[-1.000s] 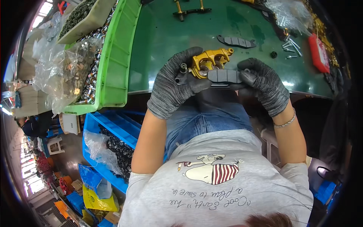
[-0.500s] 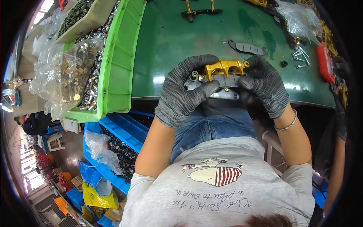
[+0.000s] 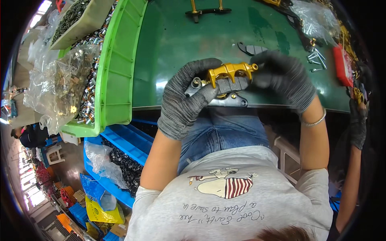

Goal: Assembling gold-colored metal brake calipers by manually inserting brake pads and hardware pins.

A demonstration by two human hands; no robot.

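My left hand (image 3: 187, 96), in a grey knitted glove, grips a gold brake caliper (image 3: 231, 71) by its left end, thumb in front. A dark grey brake pad (image 3: 232, 85) sits in the caliper's opening, and a silver bracket (image 3: 229, 101) shows below it. My right hand (image 3: 283, 78), gloved alike, is just right of the caliper and smeared by motion. Its fingers are too blurred to tell whether they hold anything. Behind the caliper a loose brake pad (image 3: 254, 49) lies on the green table (image 3: 173, 44), partly covered by my right hand.
A green crate (image 3: 120, 72) of metal fittings stands left, above a blue bin (image 3: 130, 142) of black parts. Silver bolts (image 3: 317, 58) lie right, near a red tray (image 3: 341, 66). A co-worker's gloved hand (image 3: 358, 124) is at the far right.
My right hand has come off the caliper's right side and moved right and slightly away, toward the loose pad. My left hand keeps its hold on the caliper; the view has shifted a little.
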